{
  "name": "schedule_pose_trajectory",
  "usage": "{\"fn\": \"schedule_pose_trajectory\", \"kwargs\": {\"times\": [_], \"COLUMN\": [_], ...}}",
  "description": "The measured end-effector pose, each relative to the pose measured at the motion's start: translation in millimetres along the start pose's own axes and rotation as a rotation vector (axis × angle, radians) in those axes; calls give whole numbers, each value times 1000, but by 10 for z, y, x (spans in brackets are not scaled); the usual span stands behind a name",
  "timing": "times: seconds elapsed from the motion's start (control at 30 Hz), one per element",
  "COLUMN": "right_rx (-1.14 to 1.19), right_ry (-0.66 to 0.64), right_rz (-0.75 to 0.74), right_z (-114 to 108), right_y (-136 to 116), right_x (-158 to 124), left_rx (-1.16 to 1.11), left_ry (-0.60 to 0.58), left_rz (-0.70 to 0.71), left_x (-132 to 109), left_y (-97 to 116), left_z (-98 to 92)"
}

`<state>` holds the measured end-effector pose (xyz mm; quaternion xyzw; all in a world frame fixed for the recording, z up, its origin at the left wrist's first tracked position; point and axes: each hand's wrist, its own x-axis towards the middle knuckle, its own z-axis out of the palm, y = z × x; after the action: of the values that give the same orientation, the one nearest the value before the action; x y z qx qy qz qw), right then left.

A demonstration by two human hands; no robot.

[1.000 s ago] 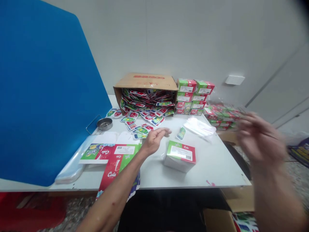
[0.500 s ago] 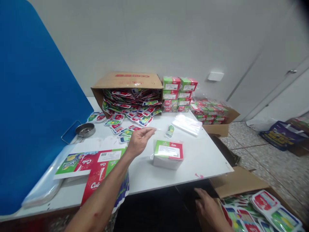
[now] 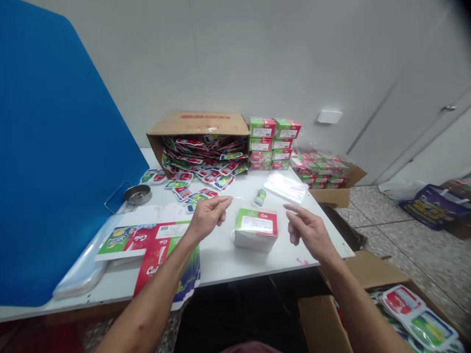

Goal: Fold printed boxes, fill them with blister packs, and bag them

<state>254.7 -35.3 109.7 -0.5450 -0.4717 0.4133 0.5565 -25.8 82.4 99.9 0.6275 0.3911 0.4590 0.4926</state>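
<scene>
The box (image 3: pixel 256 230) at lower centre stands already bagged, the left hand (image 3: pixel 210 215) seemingly pinching a thin clear strip (image 3: pixel 236 197), the right hand (image 3: pixel 306 229) half-open, apparently empty, while lower-left cartons (image 3: pixel 154 252) remain flat.

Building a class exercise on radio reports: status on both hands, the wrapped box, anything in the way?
Left fingers pinched, any hold unclear. Right fingers open. Wrapped box on table, between them. Loose packet just beyond box, seemingly not blocking.
</scene>
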Motion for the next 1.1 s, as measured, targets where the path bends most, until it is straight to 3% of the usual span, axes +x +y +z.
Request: {"fn": "schedule_pose_trajectory", "kwargs": {"times": [0.23, 0.37, 0.47, 0.53, 0.63, 0.73, 0.9, 1.1], "right_rx": [161, 292, 358, 362, 336, 383, 462, 371], "right_ry": [34, 66, 82, 176, 348, 406, 354, 197], "right_rz": [20, 10, 12, 39, 81, 102, 180, 162], "right_z": [33, 73, 120, 174, 282, 372, 342, 137], "right_y": [401, 618, 691, 718, 757, 820, 1049, 1287], "right_x": [-300, -487, -528, -517, -496, -506, -486, -216], "left_rx": [-455, -586, -505, -385, -313, -364, -303, -88], "left_ry": [-66, -77, 46, 119, 154, 164, 76, 42], "left_rz": [-206, -282, -338, -345, -324, -313, -324, -188], "left_x": [-377, -529, -586, -621, -691, -764, -825, -751], "left_y": [-198, -274, -309, -326, -353, -414, -631, -814], "left_z": [49, 71, 129, 187, 268, 306, 280, 238]}}
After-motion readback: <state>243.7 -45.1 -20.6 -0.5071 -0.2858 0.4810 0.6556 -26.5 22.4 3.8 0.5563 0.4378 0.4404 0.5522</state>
